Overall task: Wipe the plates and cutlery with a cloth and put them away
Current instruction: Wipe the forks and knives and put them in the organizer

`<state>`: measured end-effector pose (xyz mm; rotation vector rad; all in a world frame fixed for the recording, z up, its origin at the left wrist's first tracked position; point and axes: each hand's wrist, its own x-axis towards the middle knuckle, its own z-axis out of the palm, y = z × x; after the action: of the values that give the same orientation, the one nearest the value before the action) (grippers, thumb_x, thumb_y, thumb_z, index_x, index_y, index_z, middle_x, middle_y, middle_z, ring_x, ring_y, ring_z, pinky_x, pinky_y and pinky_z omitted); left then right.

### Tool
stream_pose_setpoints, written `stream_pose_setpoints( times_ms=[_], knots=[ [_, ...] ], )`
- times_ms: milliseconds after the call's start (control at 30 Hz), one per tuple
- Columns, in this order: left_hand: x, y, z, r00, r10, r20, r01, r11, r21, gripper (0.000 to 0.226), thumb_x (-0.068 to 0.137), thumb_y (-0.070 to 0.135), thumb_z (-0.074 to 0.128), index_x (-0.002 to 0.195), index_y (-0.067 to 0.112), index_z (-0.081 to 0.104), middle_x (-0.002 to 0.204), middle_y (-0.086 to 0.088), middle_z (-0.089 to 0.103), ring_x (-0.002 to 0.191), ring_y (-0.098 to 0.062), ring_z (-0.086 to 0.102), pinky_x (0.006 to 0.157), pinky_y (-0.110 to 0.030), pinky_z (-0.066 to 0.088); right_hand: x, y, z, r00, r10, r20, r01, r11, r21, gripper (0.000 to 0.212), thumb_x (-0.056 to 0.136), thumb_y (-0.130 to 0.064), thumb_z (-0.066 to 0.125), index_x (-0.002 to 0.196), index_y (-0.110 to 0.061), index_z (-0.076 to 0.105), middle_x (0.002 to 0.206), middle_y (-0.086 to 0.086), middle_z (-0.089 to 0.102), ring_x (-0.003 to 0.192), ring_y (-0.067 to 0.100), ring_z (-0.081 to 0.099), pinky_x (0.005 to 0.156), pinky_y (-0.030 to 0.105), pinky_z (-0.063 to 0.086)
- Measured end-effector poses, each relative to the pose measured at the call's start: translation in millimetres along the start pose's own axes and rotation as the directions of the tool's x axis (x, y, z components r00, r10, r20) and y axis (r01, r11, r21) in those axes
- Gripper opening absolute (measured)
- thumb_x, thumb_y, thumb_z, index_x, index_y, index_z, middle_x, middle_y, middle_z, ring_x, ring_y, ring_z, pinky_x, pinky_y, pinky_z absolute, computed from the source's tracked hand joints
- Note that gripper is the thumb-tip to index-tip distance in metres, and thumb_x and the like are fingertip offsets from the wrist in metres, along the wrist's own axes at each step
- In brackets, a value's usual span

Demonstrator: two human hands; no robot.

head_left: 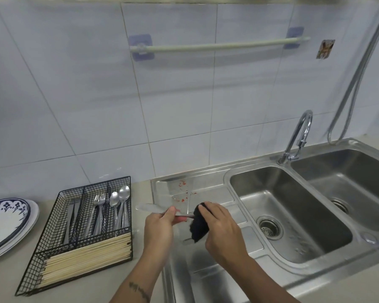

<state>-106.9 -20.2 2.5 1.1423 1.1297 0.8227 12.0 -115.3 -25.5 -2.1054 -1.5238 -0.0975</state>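
Note:
My left hand (157, 228) grips a metal table knife (150, 207) near its middle, the blade pointing left over the steel draining board (208, 278). My right hand (222, 231) holds a black cloth (198, 225) wrapped around the knife's handle end. A black wire cutlery tray (53, 254) stands on the counter at the left, holding knives, forks (97, 202), spoons (120, 195) and a row of wooden chopsticks (88, 256). Stacked plates (7, 221) with a blue pattern lie at the far left edge.
A double steel sink (293, 217) with a curved tap (298, 136) fills the right side. Red specks (183, 193) mark the back of the draining board. A towel rail (219, 45) hangs on the tiled wall, and a metal hose (357, 79) runs down at the right.

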Motion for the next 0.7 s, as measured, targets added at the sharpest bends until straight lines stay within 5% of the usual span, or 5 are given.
stream_pose_setpoints(
  times_ms=[200, 367, 500, 700],
  knots=[
    [4, 0, -9, 0.999, -0.026, -0.037, 0.022, 0.994, -0.109, 0.026, 0.099, 0.011, 0.054, 0.085, -0.002, 0.072, 0.074, -0.015, 0.075, 0.082, -0.028, 0.074, 0.084, -0.034, 0.053, 3, -17, 11, 0.988, -0.153, -0.01, 0.153, 0.988, 0.015, 0.078, 0.06, -0.004, 0.081, 0.132, -0.016, 0.054, 0.134, 0.002, 0.056, 0.124, 0.024, 0.053, 0.098, 0.037, 0.05],
    [10, -11, -28, 0.994, -0.042, -0.103, 0.024, 0.984, -0.176, 0.026, 0.1, 0.014, 0.055, 0.084, 0.0, 0.071, 0.076, -0.016, 0.076, 0.081, -0.025, 0.074, 0.089, -0.037, 0.052, 11, -14, 13, 0.991, -0.12, 0.061, 0.121, 0.993, -0.007, 0.076, 0.057, -0.007, 0.084, 0.128, -0.016, 0.058, 0.128, 0.001, 0.059, 0.118, 0.023, 0.055, 0.09, 0.039, 0.055],
    [15, -10, -42, 0.99, -0.075, -0.119, 0.042, 0.964, -0.261, 0.027, 0.1, 0.009, 0.054, 0.082, -0.004, 0.07, 0.072, -0.015, 0.074, 0.076, -0.027, 0.072, 0.082, -0.032, 0.055, 19, -39, 26, 0.949, -0.312, 0.049, 0.314, 0.948, -0.041, 0.071, 0.063, -0.003, 0.075, 0.131, -0.012, 0.058, 0.133, 0.006, 0.057, 0.125, 0.028, 0.05, 0.106, 0.04, 0.043],
    [38, -19, -97, 0.952, -0.061, -0.3, 0.01, 0.985, -0.171, 0.035, 0.1, 0.026, 0.057, 0.071, 0.014, 0.074, 0.076, -0.008, 0.075, 0.085, -0.027, 0.072, 0.089, -0.046, 0.055, 24, -28, 44, 0.936, -0.264, 0.235, 0.296, 0.948, -0.115, 0.086, 0.05, -0.019, 0.092, 0.129, -0.016, 0.058, 0.129, 0.004, 0.06, 0.119, 0.026, 0.056, 0.096, 0.041, 0.051]
  ],
)
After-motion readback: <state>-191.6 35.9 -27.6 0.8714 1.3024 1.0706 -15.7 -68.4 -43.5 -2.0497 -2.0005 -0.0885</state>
